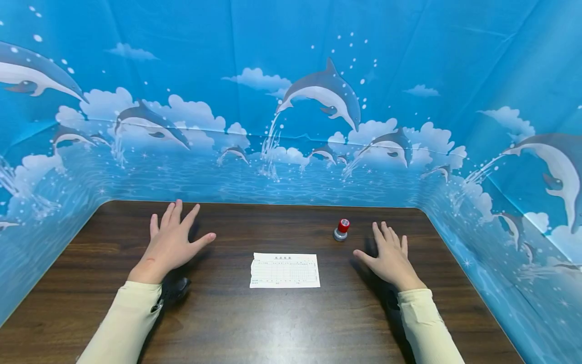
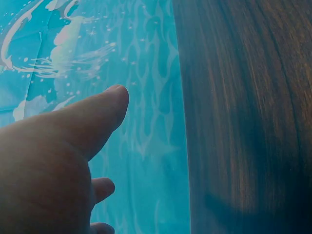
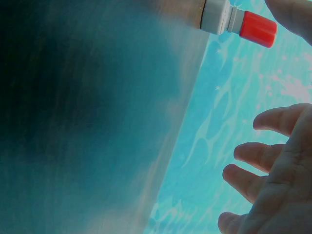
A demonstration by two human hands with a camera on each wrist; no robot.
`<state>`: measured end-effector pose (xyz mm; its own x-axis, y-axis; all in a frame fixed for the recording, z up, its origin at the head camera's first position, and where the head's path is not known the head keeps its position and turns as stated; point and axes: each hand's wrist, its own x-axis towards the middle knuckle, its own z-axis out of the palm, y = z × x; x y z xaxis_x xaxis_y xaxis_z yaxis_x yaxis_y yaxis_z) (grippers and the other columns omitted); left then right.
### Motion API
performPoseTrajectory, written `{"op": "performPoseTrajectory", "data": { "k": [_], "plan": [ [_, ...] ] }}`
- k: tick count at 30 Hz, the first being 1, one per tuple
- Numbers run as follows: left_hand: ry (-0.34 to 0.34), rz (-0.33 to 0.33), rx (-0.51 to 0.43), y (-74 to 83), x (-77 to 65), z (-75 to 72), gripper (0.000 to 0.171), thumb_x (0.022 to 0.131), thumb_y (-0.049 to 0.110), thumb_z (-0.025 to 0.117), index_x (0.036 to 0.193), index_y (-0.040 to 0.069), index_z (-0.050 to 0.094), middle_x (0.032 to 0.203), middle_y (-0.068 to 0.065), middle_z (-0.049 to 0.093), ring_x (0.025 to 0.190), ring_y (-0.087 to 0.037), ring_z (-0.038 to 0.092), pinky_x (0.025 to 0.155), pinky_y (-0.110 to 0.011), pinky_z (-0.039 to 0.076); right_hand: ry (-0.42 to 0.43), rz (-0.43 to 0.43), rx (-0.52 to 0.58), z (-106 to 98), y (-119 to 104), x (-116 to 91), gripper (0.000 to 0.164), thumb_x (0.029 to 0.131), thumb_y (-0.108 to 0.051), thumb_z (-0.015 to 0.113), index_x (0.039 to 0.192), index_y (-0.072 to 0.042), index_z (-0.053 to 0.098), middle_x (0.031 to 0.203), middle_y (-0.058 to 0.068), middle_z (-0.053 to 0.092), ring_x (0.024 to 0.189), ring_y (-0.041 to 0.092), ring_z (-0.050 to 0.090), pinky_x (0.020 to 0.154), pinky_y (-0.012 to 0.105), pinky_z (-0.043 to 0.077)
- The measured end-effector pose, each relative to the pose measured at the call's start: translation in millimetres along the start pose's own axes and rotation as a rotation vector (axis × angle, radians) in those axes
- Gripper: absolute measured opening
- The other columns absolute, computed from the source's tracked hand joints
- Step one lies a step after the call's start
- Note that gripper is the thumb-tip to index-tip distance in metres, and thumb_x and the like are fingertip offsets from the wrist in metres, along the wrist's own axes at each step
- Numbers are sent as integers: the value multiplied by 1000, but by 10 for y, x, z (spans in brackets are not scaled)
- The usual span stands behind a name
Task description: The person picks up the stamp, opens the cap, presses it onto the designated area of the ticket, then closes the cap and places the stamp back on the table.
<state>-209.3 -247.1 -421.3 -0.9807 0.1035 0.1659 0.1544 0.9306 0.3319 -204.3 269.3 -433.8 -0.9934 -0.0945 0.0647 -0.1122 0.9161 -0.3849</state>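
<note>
My left hand [image 1: 172, 244] is held over the left part of the table with its fingers spread and nothing in them. In the left wrist view the thumb of the left hand [image 2: 63, 126] points out past the table edge. My right hand [image 1: 388, 256] hovers at the right, fingers apart, holding nothing. Just left of it and farther back stands a small stamp [image 1: 342, 229] with a red top and a grey base, upright on the table. The right wrist view shows the stamp [image 3: 243, 24] near the thumb. Between the hands lies a white printed form [image 1: 285, 271], flat, with a ruled grid.
The dark wooden table [image 1: 273, 323] carries the form and stamp. A blue curtain [image 1: 282, 172] printed with dolphins and clouds closes off its back and both sides. Cream sleeves [image 1: 125, 321] cover both forearms, with a dark device [image 1: 175, 289] under the left wrist.
</note>
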Motion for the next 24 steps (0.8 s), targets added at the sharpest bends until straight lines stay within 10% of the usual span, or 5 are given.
{"op": "performPoseTrajectory", "data": {
  "k": [24],
  "plan": [
    [-56,70,-16,212,-22,7,101,91,64,68,164,7,28,166,-34,12,154,-53,8,117,-75,1,22,-59,-2,-4,-136,-4,97,94,-45,74,161,5,25,164,33,23,151,51,21,121,71,7]
  ]
}}
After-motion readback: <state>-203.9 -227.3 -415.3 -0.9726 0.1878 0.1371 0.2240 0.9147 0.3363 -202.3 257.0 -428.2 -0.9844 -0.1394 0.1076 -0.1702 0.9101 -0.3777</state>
